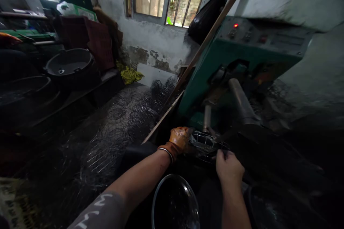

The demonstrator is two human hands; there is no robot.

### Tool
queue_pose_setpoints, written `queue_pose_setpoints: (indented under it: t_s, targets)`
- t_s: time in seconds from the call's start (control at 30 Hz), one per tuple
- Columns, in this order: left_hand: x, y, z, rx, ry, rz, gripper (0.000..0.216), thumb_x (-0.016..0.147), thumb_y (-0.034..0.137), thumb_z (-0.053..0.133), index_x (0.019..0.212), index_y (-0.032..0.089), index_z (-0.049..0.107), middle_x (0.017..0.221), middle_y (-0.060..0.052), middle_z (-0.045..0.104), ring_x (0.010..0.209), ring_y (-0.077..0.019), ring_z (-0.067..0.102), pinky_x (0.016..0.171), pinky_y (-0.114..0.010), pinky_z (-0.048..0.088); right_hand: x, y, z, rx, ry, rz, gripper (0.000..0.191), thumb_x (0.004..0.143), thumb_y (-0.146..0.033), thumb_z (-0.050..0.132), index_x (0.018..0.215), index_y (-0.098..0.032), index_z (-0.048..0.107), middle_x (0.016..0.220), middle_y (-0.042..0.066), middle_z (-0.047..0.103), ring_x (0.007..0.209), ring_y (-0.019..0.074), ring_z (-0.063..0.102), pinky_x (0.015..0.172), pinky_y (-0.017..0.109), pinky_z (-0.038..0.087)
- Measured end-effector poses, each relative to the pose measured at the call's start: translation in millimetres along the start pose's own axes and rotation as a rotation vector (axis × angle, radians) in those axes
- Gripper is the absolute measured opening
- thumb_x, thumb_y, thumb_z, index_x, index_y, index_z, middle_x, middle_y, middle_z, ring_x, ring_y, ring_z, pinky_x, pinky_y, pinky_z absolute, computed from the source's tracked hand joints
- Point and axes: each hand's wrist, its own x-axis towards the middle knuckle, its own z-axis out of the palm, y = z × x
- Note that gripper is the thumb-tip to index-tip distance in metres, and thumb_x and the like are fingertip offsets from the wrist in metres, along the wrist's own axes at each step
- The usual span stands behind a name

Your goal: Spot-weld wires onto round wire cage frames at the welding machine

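Dim workshop clutter surrounds a green machine. Before it, the gloved left hand and bare right hand have fingers clamped on a wire grille, likely light, springy, snag-prone; its rim seems the safest hold.

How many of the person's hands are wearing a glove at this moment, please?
1: the left hand, in an orange-brown glove, grips the wire guard at the green machine. The right hand, beside it on the guard, is bare.
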Motion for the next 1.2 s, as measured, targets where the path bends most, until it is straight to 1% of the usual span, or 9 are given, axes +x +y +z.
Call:
queue_pose_setpoints:
  t_s: [0.17,0.47,0.63,0.7,0.9,1.03,1.1,1.13,1.2]
  targets:
    - [3,7,1,0.04,-0.024,-0.023,0.08,0.066,0.061,0.077,0.136,0.028,0.058,0.119,-0.004,0.069,0.11,-0.0298,0.065,0.098,-0.044,0.054,9,11,5,0.032,0.014,-0.031,0.032,0.093,-0.031,0.049,0.08,-0.011,0.071,0.076,0.013,0.068,0.065,0.0203,0.055,0.064,0.029,0.034]
    - [0,11,-9,0.069,-0.046,-0.017,0.077,0.068,0.055,0.076,0.136,0.028,0.056,0.128,-0.004,0.067,0.116,-0.0296,0.063,0.103,-0.043,0.051,12,16,8,0.059,0.006,-0.045,0.035,0.092,-0.031,0.047,0.095,-0.009,0.074,0.079,0.014,0.069,0.068,0.0206,0.057,0.066,0.029,0.035]
    - [-4,16,-2,0.102,0.013,0.024,0.089,0.069,0.068,0.072,0.145,0.028,0.048,0.13,-0.005,0.065,0.117,-0.0313,0.061,0.102,-0.049,0.048,15,19,0,0.053,-0.021,0.014,0.031,0.092,-0.027,0.049,0.094,-0.009,0.074,0.08,0.014,0.069,0.071,0.0218,0.059,0.067,0.029,0.036]
    - [-4,18,-1,0.107,0.026,0.04,0.089,0.071,0.071,0.069,0.146,0.028,0.048,0.132,-0.005,0.064,0.117,-0.0311,0.06,0.101,-0.049,0.048,16,21,-3,0.073,-0.025,0.032,0.029,0.092,-0.026,0.05,0.092,-0.009,0.073,0.078,0.013,0.069,0.071,0.0223,0.06,0.067,0.028,0.037]
    - [-2,23,-2,0.134,0.0,0.064,0.085,0.073,0.058,0.069,0.148,0.028,0.044,0.13,-0.005,0.064,0.114,-0.0307,0.061,0.095,-0.049,0.05,18,25,-1,0.117,-0.012,0.051,0.03,0.09,-0.028,0.05,0.096,-0.008,0.072,0.077,0.014,0.07,0.073,0.0238,0.062,0.069,0.029,0.04]
    - [-4,22,-6,0.127,-0.015,0.07,0.088,0.073,0.055,0.069,0.152,0.027,0.04,0.137,-0.006,0.061,0.121,-0.0312,0.058,0.101,-0.05,0.048,18,27,3,0.112,0.01,0.028,0.03,0.088,-0.028,0.05,0.091,-0.009,0.073,0.073,0.012,0.068,0.07,0.0231,0.06,0.066,0.029,0.039]
    - [-8,15,-12,0.086,0.013,0.081,0.097,0.072,0.056,0.07,0.156,0.025,0.032,0.143,-0.006,0.057,0.128,-0.0295,0.055,0.108,-0.047,0.047,19,28,3,0.08,0.01,0.035,0.03,0.087,-0.028,0.05,0.091,-0.009,0.073,0.074,0.013,0.067,0.068,0.0227,0.058,0.065,0.03,0.038]
    - [-10,9,-16,0.079,-0.002,0.062,0.102,0.071,0.057,0.073,0.157,0.024,0.03,0.146,-0.006,0.055,0.131,-0.0291,0.053,0.11,-0.047,0.046,20,29,2,0.058,0.0,0.047,0.032,0.088,-0.028,0.05,0.093,-0.009,0.074,0.074,0.013,0.067,0.067,0.0228,0.057,0.064,0.03,0.037]
    - [-14,-5,-25,0.09,-0.167,-0.078,0.102,0.067,0.058,0.079,0.153,0.024,0.036,0.145,-0.008,0.056,0.13,-0.0309,0.055,0.107,-0.048,0.051,23,29,0,0.009,-0.044,0.076,0.036,0.089,-0.03,0.05,0.098,-0.006,0.075,0.074,0.014,0.065,0.065,0.0234,0.054,0.063,0.031,0.037]
